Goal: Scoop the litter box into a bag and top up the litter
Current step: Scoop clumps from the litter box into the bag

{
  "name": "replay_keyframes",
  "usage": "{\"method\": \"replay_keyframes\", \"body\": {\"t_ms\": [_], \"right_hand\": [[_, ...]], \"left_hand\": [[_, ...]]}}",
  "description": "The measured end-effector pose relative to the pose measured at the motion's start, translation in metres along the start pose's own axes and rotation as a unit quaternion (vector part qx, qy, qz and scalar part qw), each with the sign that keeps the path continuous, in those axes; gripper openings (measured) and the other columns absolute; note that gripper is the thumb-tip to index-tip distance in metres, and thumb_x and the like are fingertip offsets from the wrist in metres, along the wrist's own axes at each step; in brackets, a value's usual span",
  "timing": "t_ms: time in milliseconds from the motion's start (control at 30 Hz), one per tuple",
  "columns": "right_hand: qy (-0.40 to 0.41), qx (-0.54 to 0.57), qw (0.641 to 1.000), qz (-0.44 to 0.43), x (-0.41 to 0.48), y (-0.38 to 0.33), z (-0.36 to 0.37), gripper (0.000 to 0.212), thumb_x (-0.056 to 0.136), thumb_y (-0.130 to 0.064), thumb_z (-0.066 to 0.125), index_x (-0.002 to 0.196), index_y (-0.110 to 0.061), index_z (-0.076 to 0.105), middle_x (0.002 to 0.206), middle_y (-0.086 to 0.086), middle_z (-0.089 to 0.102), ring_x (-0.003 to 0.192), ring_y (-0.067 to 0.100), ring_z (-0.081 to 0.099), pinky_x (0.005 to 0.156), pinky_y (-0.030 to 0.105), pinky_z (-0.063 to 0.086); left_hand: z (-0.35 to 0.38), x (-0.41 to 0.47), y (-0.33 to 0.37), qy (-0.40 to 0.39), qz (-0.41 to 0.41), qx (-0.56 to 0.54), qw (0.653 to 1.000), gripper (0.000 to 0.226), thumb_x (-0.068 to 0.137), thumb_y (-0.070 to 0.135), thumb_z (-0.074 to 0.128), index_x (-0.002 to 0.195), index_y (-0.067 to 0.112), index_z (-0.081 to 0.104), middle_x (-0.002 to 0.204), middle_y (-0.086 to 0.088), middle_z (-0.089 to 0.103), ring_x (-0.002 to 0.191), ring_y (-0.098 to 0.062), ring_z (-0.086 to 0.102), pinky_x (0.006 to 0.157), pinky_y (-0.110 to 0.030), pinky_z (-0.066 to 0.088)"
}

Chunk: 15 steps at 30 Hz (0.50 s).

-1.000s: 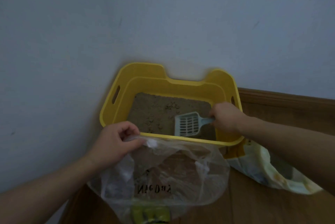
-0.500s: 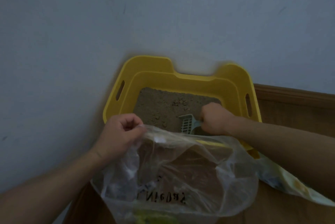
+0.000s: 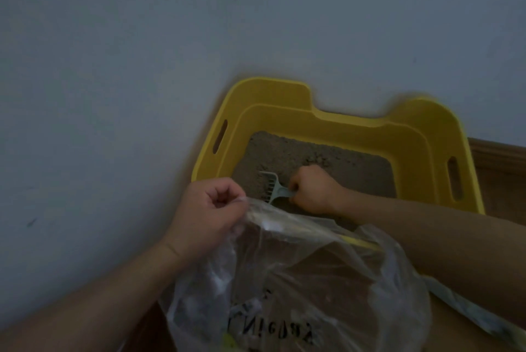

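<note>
A yellow litter box [image 3: 410,138] stands in the corner against the wall, with grey-brown litter [image 3: 355,169] inside. My right hand [image 3: 313,189] grips the handle of a pale slotted scoop [image 3: 271,185], whose head is tilted down into the litter near the box's front left. My left hand [image 3: 210,215] pinches the rim of a clear plastic bag [image 3: 299,294], held open just in front of the box. The bag covers the box's front edge.
Blue-grey walls meet behind the box. A wooden skirting board [image 3: 501,158] and wooden floor lie to the right. A pale printed bag [image 3: 478,317] lies on the floor under my right forearm.
My right hand has carried the scoop leftward across the litter and tipped its head down into it. The clear bag has come up closer over the box's front edge.
</note>
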State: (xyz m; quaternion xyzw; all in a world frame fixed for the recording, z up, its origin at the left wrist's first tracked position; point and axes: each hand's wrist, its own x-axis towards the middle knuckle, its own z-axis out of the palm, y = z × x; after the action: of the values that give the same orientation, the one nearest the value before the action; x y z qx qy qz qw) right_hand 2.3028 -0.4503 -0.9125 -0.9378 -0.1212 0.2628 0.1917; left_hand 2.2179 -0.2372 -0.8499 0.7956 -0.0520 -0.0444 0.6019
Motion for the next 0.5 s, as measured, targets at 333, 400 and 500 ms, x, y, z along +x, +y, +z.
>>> {"method": "replay_keyframes", "body": {"t_ms": [333, 400, 500], "right_hand": [[0.046, 0.058, 0.997, -0.017, -0.011, 0.01, -0.002, 0.019, 0.089, -0.013, 0.066, 0.105, -0.011, 0.074, 0.1, 0.007, 0.071, 0.087, 0.023, 0.064, 0.077, 0.037, 0.053], [0.053, 0.066, 0.996, -0.008, -0.018, 0.013, -0.005, 0.021, 0.089, -0.016, 0.068, 0.109, -0.012, 0.074, 0.102, 0.005, 0.072, 0.089, 0.021, 0.064, 0.08, 0.036, 0.053], [0.07, 0.087, 0.994, 0.015, -0.033, 0.021, -0.013, 0.024, 0.088, -0.017, 0.07, 0.112, -0.015, 0.074, 0.104, 0.002, 0.071, 0.092, 0.019, 0.063, 0.084, 0.034, 0.052]], "left_hand": [[-0.001, 0.001, 0.002, -0.004, -0.008, 0.015, 1.0, 0.01, 0.069, 0.024, 0.07, 0.062, 0.019, 0.065, 0.047, -0.003, 0.059, 0.043, -0.011, 0.055, 0.046, -0.023, 0.043], [-0.002, 0.001, 0.002, -0.009, 0.0, 0.021, 1.0, 0.012, 0.066, 0.033, 0.068, 0.063, 0.021, 0.066, 0.048, -0.003, 0.06, 0.044, -0.009, 0.055, 0.047, -0.022, 0.044], [-0.001, 0.003, 0.004, -0.013, 0.006, 0.027, 1.0, 0.014, 0.063, 0.037, 0.066, 0.063, 0.022, 0.067, 0.049, 0.0, 0.06, 0.045, -0.007, 0.054, 0.047, -0.022, 0.043]]}}
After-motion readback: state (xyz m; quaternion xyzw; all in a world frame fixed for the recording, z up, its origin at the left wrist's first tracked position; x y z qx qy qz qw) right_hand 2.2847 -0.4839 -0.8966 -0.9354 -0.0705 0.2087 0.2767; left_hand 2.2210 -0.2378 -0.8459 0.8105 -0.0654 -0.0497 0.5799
